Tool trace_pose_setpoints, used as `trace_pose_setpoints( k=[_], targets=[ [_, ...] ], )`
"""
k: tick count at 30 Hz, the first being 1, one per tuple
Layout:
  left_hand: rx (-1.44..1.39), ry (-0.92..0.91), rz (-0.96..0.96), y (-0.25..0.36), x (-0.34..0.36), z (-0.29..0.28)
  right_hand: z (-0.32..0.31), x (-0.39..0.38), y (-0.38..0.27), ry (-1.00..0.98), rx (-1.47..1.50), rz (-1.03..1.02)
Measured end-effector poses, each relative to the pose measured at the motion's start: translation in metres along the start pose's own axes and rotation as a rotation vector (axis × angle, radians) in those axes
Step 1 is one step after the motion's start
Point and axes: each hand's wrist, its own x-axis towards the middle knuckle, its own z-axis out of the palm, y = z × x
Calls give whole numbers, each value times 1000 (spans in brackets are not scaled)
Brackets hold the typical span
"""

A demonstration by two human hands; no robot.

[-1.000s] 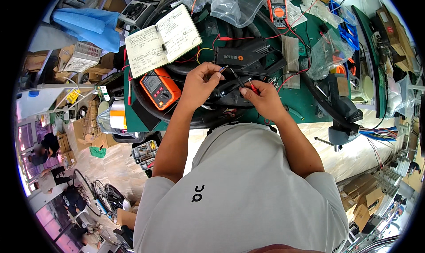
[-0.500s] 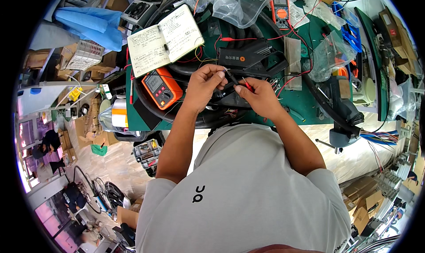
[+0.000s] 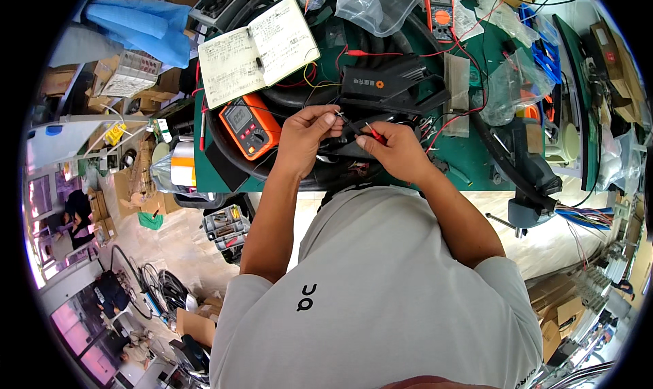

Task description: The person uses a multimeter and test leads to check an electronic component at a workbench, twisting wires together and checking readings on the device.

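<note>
Head view: from my remote post I count two hands, both over one green table. The left hand has its thumb and forefinger pinched on one thin wire end, too small to make out fully. The right hand grasps two probes, one black probe and one red probe, slanting toward the left fingers; I cannot tell whether either tip touches the wire end. Just beyond the fingers of both hands lies one black plastic case. I see two meters: one orange meter near the left fingers, on their left, and one smaller red meter well beyond the right fingers. One notebook, pages spread, sits beyond and left of the left fingers. One clear strip lies beyond the right fingers, to their right.
</note>
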Motion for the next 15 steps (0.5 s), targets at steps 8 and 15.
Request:
trace_pose_setpoints(
  k=[8, 15],
  targets=[
    [-118, 25, 4, -16, -8, -19, 15, 4, 1, -64, -62, 25],
    [-124, 35, 2, -12, -9, -23, 22, 9, 2, -72, -108, -7]
  ],
)
